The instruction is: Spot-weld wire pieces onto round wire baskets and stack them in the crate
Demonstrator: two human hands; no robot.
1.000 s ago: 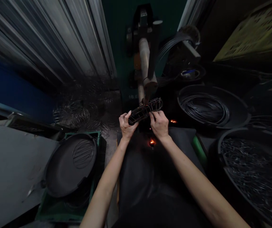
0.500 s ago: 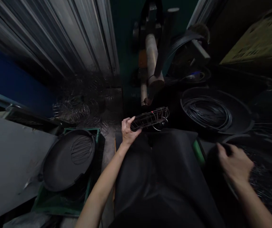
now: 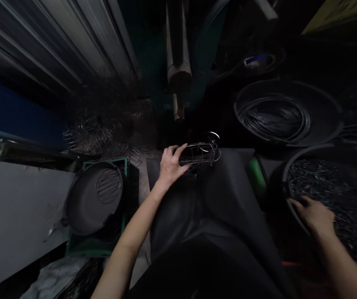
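My left hand (image 3: 169, 165) grips one end of a small wire basket (image 3: 200, 153), holding it level above my dark apron, just below the tip of the welding machine's arm (image 3: 177, 79). My right hand (image 3: 313, 214) reaches into a big black tub (image 3: 286, 176) at the right that is full of short metal wire pieces (image 3: 331, 195). Its fingers rest on the pieces near the tub's near rim; whether they hold any is hidden by the dark.
A second black tub (image 3: 337, 124) with coiled wire (image 3: 273, 118) stands behind the first. Finished wire baskets (image 3: 91, 137) lie piled at the left by a corrugated metal wall. A black round pan (image 3: 92, 199) sits in a green crate (image 3: 86, 245).
My right hand let go of the basket and swung right into the tub of wire pieces. My left hand lowered the basket away from the welder; the sparks are gone.
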